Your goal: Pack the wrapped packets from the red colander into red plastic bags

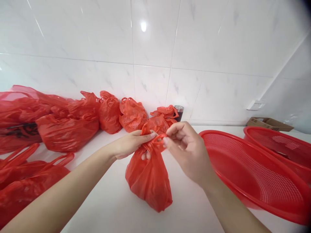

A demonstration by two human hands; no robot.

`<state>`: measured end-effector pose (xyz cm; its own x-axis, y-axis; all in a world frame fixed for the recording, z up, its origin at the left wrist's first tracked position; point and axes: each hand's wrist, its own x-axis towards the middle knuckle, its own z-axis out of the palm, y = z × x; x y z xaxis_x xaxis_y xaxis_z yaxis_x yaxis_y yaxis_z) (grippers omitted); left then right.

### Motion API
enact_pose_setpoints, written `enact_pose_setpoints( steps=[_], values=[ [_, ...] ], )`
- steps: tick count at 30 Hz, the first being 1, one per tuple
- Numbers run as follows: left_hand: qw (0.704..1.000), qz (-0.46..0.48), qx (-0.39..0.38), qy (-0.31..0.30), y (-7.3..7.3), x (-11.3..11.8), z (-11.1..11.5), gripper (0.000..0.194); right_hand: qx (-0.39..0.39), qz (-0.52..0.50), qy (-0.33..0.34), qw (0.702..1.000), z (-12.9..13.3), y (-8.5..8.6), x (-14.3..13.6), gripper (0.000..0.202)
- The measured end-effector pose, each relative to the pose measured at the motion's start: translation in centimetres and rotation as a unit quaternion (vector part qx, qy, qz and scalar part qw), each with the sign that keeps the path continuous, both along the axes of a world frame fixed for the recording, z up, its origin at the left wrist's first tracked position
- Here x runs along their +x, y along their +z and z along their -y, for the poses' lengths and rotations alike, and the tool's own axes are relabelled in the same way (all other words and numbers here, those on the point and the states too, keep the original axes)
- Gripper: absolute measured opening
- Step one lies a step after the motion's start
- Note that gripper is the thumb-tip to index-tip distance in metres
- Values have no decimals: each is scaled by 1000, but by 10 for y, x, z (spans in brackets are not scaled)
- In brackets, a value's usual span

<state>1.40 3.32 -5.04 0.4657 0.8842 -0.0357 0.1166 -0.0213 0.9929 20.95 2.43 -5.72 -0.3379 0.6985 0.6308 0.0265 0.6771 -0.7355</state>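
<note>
Your left hand point(130, 142): closed on the gathered neck of the tied bag point(150, 183), thumb pressed on the front, fingertips showing below the gather.
Your right hand point(188, 152): thumb and forefinger pinched together on a thin loop of the same bag's top; other fingers curled in.
Tied bag: red, thin plastic, in front of you at mid-counter; neck bunched, lower part full and rounded, contents not identifiable. Whether its base touches the counter point(104, 197): cannot tell.
Behind the bag: a small red bag point(159, 121) with a crumpled top, just beside a dark tumbler point(179, 112) with a silver-coloured lid.
Back row, to the left: two upright bags point(133, 115), then larger red bags point(69, 129), side by side; black markings on the leftmost.
Left foreground: red bags with loop handles point(31, 178), partly hidden by your left forearm.
Right side: near basket point(234, 165), red, oval, perforated sides; far basket point(279, 142), also red, just behind it, a small dark object in it, too unclear to name.
Back right: open cardboard box point(263, 123), below a white wall socket point(256, 105).
Backdrop: pale, glossy tiled wall point(213, 45).
</note>
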Motion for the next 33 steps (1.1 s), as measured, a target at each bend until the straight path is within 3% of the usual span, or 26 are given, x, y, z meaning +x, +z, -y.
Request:
enact_pose_setpoints(
  steps=[2, 4, 7, 10, 14, 17, 20, 23, 29, 31, 33],
  values=[
    [998, -24, 36, -38, 6, -3, 3, 29, 70, 1, 66, 995, 9, -3, 0, 14],
    [993, -79, 73, -54, 13, -4, 7, 21, 109, -18, 79, 991, 11, -10, -1, 16],
    [980, -158, 108, -56, 13, -1, 10, 11, 11, -43, 23, 999, -5, -27, -5, 19],
    [960, -217, 176, 29, -5, 5, 7, 18, -130, 13, 21, 991, -28, -49, -12, 29],
    [866, -282, 362, 200, -36, 12, 1, 35, -221, -4, 70, 973, -44, -69, -20, 35],
    [829, -251, 445, 228, -45, 16, 0, 40, -243, 0, 140, 960, -45, -69, -20, 30],
    [850, -256, 406, 219, -46, 16, 1, 28, -223, -1, 136, 965, -41, -66, -16, 27],
    [883, -295, 293, 218, -53, 2, 4, 26, -211, -4, 35, 977, -40, -76, -6, 33],
    [910, -222, 82, 339, -105, -48, 22, 43, -271, 12, -85, 959, -55, -131, 25, 37],
    [908, -218, 61, 353, -119, -48, 26, 45, -277, 19, -101, 955, -60, -140, 30, 36],
    [892, -222, 92, 384, -125, -38, 25, 44, -266, 38, -122, 956, -63, -142, 27, 37]
  ],
)
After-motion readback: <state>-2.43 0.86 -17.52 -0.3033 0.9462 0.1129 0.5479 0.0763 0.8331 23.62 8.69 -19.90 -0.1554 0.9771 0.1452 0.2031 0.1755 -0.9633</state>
